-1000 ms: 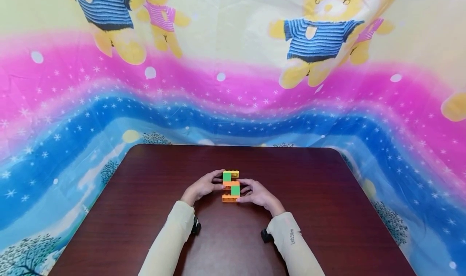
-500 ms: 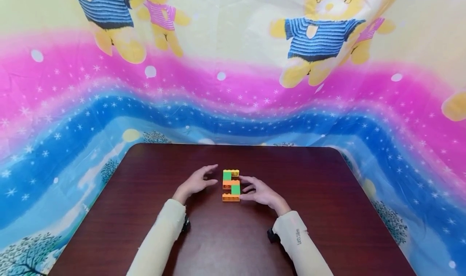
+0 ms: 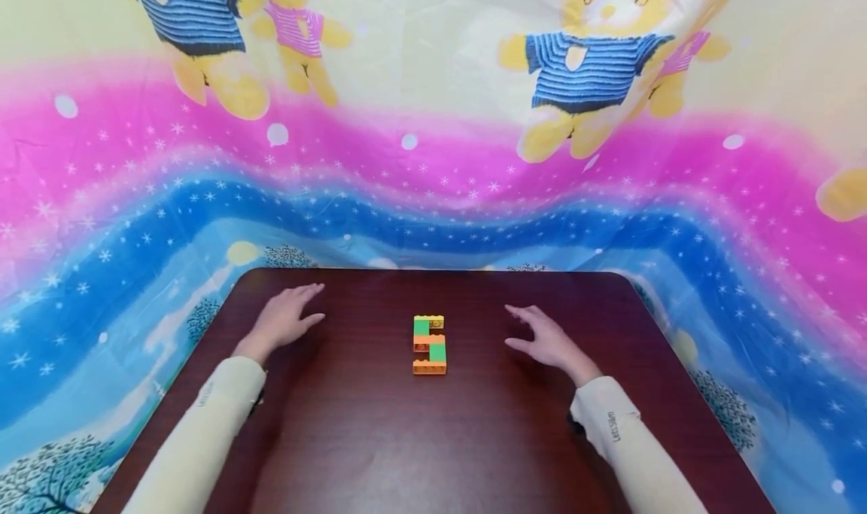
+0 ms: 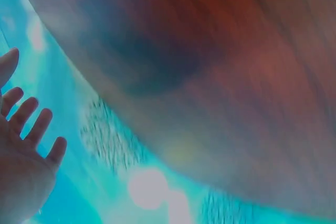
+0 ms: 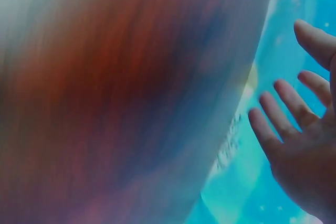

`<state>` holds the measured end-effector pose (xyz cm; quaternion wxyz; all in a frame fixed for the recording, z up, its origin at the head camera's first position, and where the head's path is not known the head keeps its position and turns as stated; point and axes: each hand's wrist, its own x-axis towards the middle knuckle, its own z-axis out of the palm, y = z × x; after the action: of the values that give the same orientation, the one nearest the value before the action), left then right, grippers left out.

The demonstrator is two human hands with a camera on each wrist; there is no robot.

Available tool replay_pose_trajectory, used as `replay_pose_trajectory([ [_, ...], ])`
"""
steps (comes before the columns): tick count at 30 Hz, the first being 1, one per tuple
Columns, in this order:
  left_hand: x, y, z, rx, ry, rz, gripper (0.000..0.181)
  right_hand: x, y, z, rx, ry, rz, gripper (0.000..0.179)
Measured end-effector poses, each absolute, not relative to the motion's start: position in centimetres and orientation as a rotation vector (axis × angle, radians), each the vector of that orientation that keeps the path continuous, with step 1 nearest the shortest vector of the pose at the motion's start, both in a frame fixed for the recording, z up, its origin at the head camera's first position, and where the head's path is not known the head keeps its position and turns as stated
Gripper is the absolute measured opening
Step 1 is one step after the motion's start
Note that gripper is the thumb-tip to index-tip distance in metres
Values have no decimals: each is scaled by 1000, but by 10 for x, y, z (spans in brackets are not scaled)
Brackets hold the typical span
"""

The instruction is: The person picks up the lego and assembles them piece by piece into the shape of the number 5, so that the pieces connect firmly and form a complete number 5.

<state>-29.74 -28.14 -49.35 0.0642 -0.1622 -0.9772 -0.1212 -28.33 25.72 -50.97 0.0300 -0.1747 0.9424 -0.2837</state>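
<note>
A small figure of toy building blocks lies at the middle of the table, shaped like an S. Its top bar is yellow, the middle and bottom bars are orange, and two green blocks link them. Well to the left of the blocks, my left hand is held with spread fingers and nothing in it. On the other side my right hand is likewise extended, apart from the blocks. Both wrist views show an empty palm, the left hand and the right hand, with fingers fanned out.
The dark reddish wooden table has rounded far corners. Behind it hangs a cloth backdrop printed with teddy bears, snowflakes and pink and blue bands. Dark wrist devices show by both pale sleeves.
Both hands have moved away from the block figure, the left one leftward and the right one rightward. Earlier their fingers were at its sides. The figure itself stays where it was.
</note>
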Motion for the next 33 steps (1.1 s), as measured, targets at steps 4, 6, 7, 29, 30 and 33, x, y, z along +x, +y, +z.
replay_pose_trajectory([
  [4,-298,-307,-471,-470,-2917,-115,68,-290,281,-495,-574,3098,-697,74],
  [6,-297,-315,-459,-477,-2899,-32,68,-291,289,-487,-596,3181,-625,76],
  [7,-297,-318,-453,-483,-2882,0,68,-292,293,-483,-609,3219,-589,76],
  [29,-306,-338,-385,-746,-2108,311,82,-317,310,-409,-1237,3707,258,77],
  [30,-307,-337,-388,-739,-2073,319,81,-317,310,-410,-1237,3717,254,76],
  [33,-309,-335,-397,-712,-2016,327,80,-315,312,-412,-1199,3732,245,82],
])
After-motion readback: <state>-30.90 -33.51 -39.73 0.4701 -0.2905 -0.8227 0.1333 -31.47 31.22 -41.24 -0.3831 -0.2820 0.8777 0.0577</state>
